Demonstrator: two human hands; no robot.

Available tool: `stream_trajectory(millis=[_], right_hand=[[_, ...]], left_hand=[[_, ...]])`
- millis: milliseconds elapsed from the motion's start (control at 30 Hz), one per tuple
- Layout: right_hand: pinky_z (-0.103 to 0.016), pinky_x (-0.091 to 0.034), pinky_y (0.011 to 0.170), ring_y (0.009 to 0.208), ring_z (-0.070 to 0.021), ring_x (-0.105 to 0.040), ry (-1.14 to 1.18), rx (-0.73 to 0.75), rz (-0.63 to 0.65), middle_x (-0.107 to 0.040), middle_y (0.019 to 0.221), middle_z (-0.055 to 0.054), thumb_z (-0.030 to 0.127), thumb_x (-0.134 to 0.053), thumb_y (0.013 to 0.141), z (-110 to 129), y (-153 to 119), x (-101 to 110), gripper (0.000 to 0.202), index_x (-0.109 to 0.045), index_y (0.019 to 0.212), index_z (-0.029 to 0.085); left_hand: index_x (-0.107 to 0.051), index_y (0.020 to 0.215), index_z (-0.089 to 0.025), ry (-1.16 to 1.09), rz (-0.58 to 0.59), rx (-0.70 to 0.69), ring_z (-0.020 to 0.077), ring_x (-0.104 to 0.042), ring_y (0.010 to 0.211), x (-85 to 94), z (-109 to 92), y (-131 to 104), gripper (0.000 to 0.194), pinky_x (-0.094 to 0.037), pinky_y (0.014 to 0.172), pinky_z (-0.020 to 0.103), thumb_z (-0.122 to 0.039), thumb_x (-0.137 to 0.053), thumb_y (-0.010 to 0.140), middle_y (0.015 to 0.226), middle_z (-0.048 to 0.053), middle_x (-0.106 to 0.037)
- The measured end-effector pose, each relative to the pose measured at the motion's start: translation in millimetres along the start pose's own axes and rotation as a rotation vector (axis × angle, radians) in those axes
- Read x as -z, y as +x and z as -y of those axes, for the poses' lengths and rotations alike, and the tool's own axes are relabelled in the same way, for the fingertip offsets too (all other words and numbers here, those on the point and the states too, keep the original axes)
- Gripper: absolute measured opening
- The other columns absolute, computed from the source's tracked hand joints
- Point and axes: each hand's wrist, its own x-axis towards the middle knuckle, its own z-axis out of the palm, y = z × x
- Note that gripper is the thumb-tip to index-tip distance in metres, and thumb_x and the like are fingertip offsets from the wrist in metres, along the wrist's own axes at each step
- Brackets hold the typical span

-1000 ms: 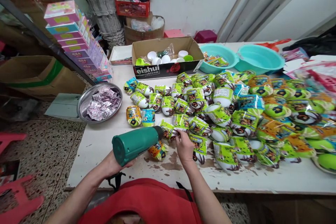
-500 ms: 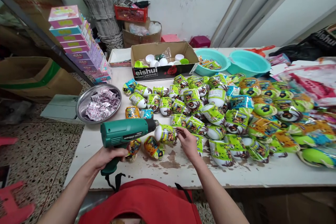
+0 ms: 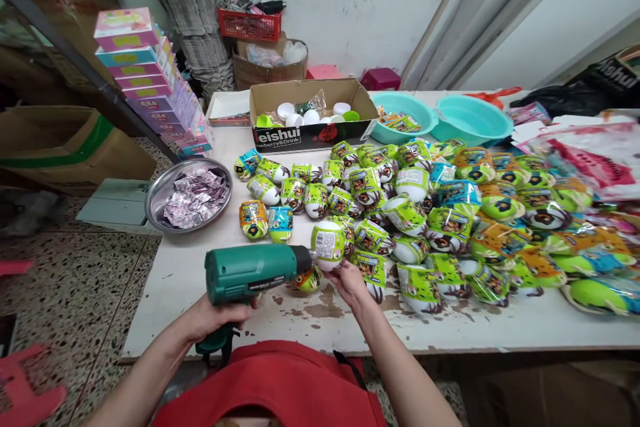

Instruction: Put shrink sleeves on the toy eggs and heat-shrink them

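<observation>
My left hand is wrapped round the handle of a green heat gun, whose black nozzle points right. Just past the nozzle, my right hand grips a white plastic egg in a green printed sleeve, with a barcode label showing. It is held a little above the table. Beneath the nozzle an orange-wrapped egg lies partly hidden. Behind the gun an orange-sleeved egg and a blue-sleeved one rest side by side. Many more wrapped eggs spread across the table to the right.
A steel bowl of small sachets stands at the left edge of the white table. Behind the eggs are a cardboard box of egg halves and two turquoise basins. Stacked pink and purple boxes rise at the left.
The egg in my right hand has turned from lying sideways to roughly upright, its barcode side now showing. The heat gun has shifted slightly right and down.
</observation>
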Motion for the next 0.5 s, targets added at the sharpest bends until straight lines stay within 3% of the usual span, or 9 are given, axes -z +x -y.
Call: stream_trajectory(millis=[167,267,333,433,500], right_hand=[[-0.033,-0.056,0.063,0.065,-0.0200,-0.067,-0.071,0.068,-0.088,-0.071,0.071,-0.004,0.028,-0.079,0.050,-1.4,3.2,-0.4,0.033,-0.065,0.078,0.015],[-0.034,-0.055,0.067,0.075,-0.0238,-0.069,-0.348,0.260,-0.198,-0.073,0.081,-0.008,0.035,-0.073,0.057,1.2,3.3,-1.1,0.036,-0.067,0.087,0.015],[-0.036,-0.054,0.073,0.081,-0.0260,-0.069,-0.591,0.399,-0.254,-0.073,0.086,-0.010,0.040,-0.068,0.064,2.3,2.4,-2.8,0.037,-0.068,0.091,0.015],[-0.036,-0.052,0.075,0.080,-0.0257,-0.069,-0.785,0.487,-0.287,-0.073,0.089,-0.011,0.045,-0.060,0.071,0.2,0.4,-6.8,0.038,-0.067,0.095,0.016],[-0.034,-0.051,0.071,0.076,-0.0251,-0.069,-0.852,0.504,-0.295,-0.073,0.089,-0.011,0.045,-0.057,0.074,-3.6,-0.4,-9.1,0.039,-0.066,0.097,0.016]], left_hand=[[-0.067,0.086,-0.016,0.026,-0.022,-0.099,0.0143,-0.055,0.065,-4.1,1.9,15.1,0.026,-0.049,0.060,0.027,-0.032,-0.068,0.065,0.081,0.003,-0.064],[-0.066,0.079,-0.016,0.114,-0.095,-0.106,0.0140,-0.053,0.061,-2.4,2.2,20.3,0.022,-0.047,0.058,0.026,-0.032,-0.066,0.064,0.071,0.002,-0.062],[-0.066,0.074,-0.015,0.190,-0.067,-0.055,0.0136,-0.052,0.057,-3.2,4.3,19.8,0.022,-0.046,0.056,0.026,-0.032,-0.067,0.061,0.064,0.001,-0.061],[-0.067,0.078,-0.014,0.229,0.003,-0.038,0.0142,-0.052,0.057,-7.3,8.4,20.6,0.026,-0.047,0.057,0.027,-0.035,-0.065,0.062,0.065,0.002,-0.062],[-0.067,0.080,-0.015,0.257,-0.071,-0.077,0.0148,-0.053,0.058,-7.5,9.0,25.7,0.027,-0.048,0.058,0.027,-0.036,-0.063,0.063,0.066,0.002,-0.063]])
